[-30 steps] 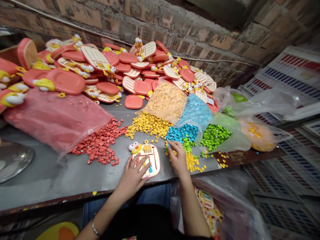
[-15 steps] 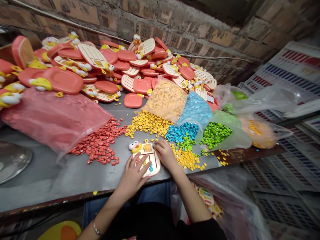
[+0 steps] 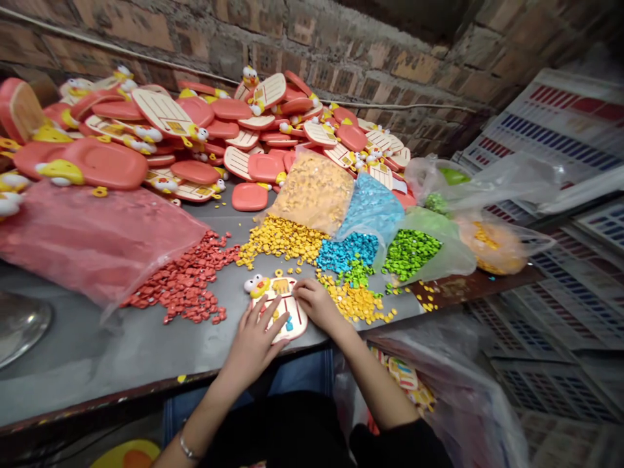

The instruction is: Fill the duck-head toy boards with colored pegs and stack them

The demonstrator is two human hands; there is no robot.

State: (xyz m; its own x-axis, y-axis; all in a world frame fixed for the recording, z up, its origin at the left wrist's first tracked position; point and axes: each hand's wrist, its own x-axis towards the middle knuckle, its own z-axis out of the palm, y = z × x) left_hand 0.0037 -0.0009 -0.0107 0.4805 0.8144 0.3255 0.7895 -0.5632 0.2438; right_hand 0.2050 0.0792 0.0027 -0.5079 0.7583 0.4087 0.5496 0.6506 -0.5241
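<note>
A cream board (image 3: 294, 330) with a yellow duck head, red lines and a few small coloured pieces lies flat near the table's front edge. My left hand (image 3: 254, 335) rests on its left side with the fingers spread, covering part of it. Two blue pieces (image 3: 289, 323) show beside those fingertips. At the board's upper right, my right hand (image 3: 316, 301) has its fingers pinched together against the surface; whatever they hold is hidden. Loose yellow pieces (image 3: 358, 302) lie just right of my right hand.
Red pieces (image 3: 182, 286) spill from a pink bag (image 3: 92, 240) on the left. Behind the board are more yellow (image 3: 285, 239), blue (image 3: 344, 252) and green pieces (image 3: 412, 252) with their bags. Many red-backed boards (image 3: 195, 172) are piled against the brick wall. A metal bowl (image 3: 24, 328) stands far left.
My right hand's fingertips have moved from the board's upper right corner, where a small blue piece showed, slightly inward and down. My left hand stays spread on the board. The whole view has shifted a little.
</note>
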